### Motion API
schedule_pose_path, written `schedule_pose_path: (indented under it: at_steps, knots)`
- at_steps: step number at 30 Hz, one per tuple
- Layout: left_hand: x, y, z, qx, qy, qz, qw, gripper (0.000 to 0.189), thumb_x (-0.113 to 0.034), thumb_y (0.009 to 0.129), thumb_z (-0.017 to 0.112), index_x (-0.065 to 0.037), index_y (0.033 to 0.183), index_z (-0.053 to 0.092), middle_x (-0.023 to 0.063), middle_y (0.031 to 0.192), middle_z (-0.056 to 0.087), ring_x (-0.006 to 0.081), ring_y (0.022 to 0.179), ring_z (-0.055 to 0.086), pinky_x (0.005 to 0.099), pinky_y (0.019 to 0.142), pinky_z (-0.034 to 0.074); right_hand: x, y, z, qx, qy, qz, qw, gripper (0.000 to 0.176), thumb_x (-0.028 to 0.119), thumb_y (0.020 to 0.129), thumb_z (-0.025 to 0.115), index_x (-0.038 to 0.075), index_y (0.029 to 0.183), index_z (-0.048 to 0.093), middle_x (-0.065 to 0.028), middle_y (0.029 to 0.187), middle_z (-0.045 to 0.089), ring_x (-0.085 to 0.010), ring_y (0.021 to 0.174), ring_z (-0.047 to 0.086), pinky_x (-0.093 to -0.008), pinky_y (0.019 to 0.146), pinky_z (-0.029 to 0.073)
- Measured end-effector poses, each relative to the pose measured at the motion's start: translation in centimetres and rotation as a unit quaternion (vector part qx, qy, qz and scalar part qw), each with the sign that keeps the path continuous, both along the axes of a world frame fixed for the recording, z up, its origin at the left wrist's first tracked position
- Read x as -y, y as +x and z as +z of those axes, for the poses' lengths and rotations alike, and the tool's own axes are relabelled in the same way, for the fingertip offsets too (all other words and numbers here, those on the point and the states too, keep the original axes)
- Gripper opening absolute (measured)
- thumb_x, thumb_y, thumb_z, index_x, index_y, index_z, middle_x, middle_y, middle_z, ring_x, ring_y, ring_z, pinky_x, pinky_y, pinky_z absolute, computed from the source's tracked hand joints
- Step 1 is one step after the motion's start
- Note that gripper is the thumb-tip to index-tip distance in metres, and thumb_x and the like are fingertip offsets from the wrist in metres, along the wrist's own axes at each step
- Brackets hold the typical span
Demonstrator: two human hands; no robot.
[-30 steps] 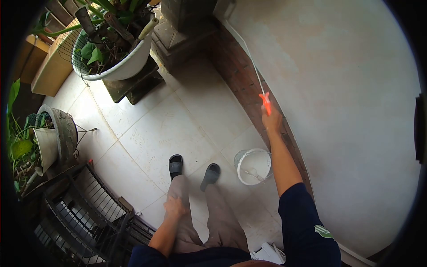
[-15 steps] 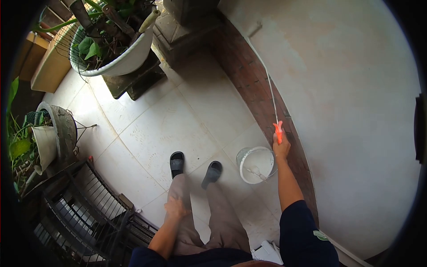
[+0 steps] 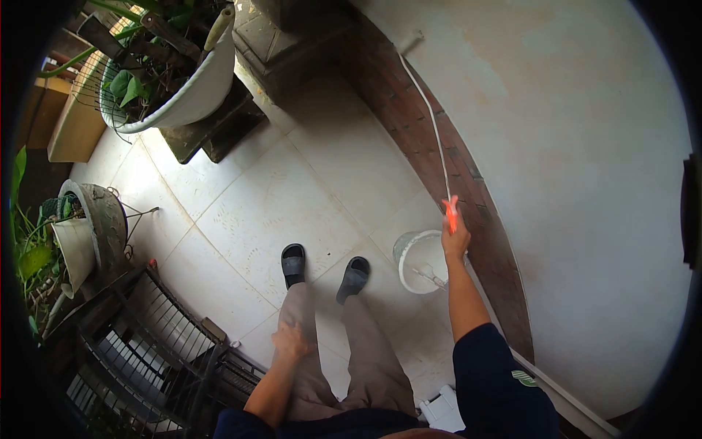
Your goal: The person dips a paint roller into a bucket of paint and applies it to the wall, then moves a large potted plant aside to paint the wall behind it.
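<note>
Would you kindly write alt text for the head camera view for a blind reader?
Seen from above, a person's right hand holds an orange-handled tool at the brick band along the foot of a pale wall, beside a bucket of white liquid on the tiled floor. The left hand rests on the thigh.

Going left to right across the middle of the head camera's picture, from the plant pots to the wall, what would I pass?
Grey plant pot → left sandal → right sandal → white bucket → right hand gripping an orange handle → brick strip → pale wall.
</note>
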State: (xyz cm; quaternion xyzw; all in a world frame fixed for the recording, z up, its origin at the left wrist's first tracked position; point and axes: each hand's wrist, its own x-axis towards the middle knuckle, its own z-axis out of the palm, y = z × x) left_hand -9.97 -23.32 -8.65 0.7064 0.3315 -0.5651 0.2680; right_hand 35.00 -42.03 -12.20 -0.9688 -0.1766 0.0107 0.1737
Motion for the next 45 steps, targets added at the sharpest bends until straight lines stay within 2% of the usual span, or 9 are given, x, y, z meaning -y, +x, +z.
schedule_pose_path:
  at_steps: [5,12,15,30,34,37,40,42,45]
  knots:
    - [-0.4,0.1,0.1,0.006,0.005,-0.008,1.0,0.086,-0.06,0.062,0.078,-0.015,0.131,0.054,0.0187,0.126,0.05,0.0322,0.108,0.062,0.045,0.085,0.05,5.3,-3.3,0.1,-0.019,0.013,-0.054,0.998,0.051,0.027,0.084,0.07,0.011,0.131,0.057,-0.0182,0.111,0.067,-0.0388,0.094,0.066,-0.0454,0.079,0.053]
    - [0.3,-0.2,-0.2,0.022,0.017,-0.019,0.999,0.085,-0.062,0.062,0.078,-0.014,0.129,0.055,0.0179,0.121,0.052,0.0323,0.105,0.062,0.0437,0.083,0.05,-13.0,5.9,-1.9,-0.017,-0.012,-0.003,1.0,0.057,0.044,0.088,0.063,0.015,0.136,0.054,-0.0196,0.1,0.069,-0.0419,0.088,0.066,-0.0501,0.077,0.051]
    - [0.7,-0.7,-0.7,0.043,0.031,-0.026,0.998,0.084,-0.062,0.062,0.078,-0.014,0.127,0.056,0.0182,0.119,0.053,0.0325,0.104,0.063,0.0437,0.082,0.051,-14.6,6.9,-0.7,-0.024,-0.014,-0.022,0.999,0.057,0.045,0.089,0.061,0.016,0.137,0.053,-0.0208,0.097,0.069,-0.0422,0.088,0.066,-0.0509,0.078,0.051]
    - [0.4,1.1,-2.5,0.043,0.039,-0.079,0.995,0.084,-0.059,0.06,0.081,-0.013,0.127,0.056,0.0196,0.12,0.053,0.0359,0.102,0.063,0.0446,0.085,0.05,21.7,-4.5,5.7,0.027,-0.054,-0.058,0.996,0.051,0.027,0.085,0.07,0.008,0.131,0.058,-0.0221,0.101,0.069,-0.0377,0.087,0.069,-0.0421,0.075,0.054]
    - [0.7,1.7,-2.2,0.03,0.04,-0.068,0.996,0.086,-0.06,0.06,0.08,-0.015,0.129,0.055,0.0213,0.121,0.053,0.0374,0.109,0.059,0.0488,0.092,0.046,28.1,-10.4,6.3,0.008,0.027,-0.098,0.995,0.045,0.023,0.085,0.071,0.005,0.124,0.061,-0.0193,0.1,0.07,-0.0336,0.086,0.07,-0.0383,0.073,0.054]
    - [1.7,3.3,-1.1,0.038,0.075,-0.116,0.99,0.079,-0.058,0.07,0.074,-0.016,0.133,0.053,0.0246,0.126,0.05,0.0394,0.121,0.049,0.0556,0.099,0.037,29.6,-13.6,6.6,-0.019,0.048,-0.155,0.987,0.038,0.022,0.084,0.073,0.004,0.116,0.064,-0.017,0.096,0.07,-0.0299,0.084,0.07,-0.0368,0.073,0.054]
    - [5.5,8.8,0.7,0.185,0.083,-0.107,0.973,0.066,-0.055,0.083,0.063,-0.016,0.135,0.052,0.0249,0.134,0.047,0.0405,0.129,0.04,0.0616,0.103,0.029,29.0,-14.6,5.3,-0.056,0.057,-0.189,0.979,0.032,0.021,0.083,0.073,0.003,0.108,0.066,-0.0158,0.09,0.07,-0.0268,0.081,0.07,-0.0363,0.071,0.053]
    - [8.3,13.0,-1.0,0.339,-0.018,-0.024,0.94,0.053,-0.051,0.089,0.056,-0.02,0.132,0.056,0.0218,0.13,0.052,0.0403,0.121,0.048,0.0568,0.1,0.034,24.7,-12.5,4.2,-0.033,0.067,-0.166,0.983,0.029,0.023,0.082,0.074,0.003,0.103,0.066,-0.0152,0.085,0.069,-0.0285,0.076,0.069,-0.0375,0.068,0.052]
    - [11.6,23.7,-1.8,0.448,-0.253,0.229,0.826,0.052,-0.042,0.1,0.045,-0.004,0.136,0.051,0.022,0.128,0.056,0.0356,0.125,0.05,0.0385,0.105,0.037,16.5,-8.9,2.5,-0.026,0.07,-0.145,0.987,0.029,0.031,0.082,0.074,0.006,0.093,0.065,-0.0164,0.08,0.066,-0.0381,0.073,0.064,-0.0436,0.063,0.05]
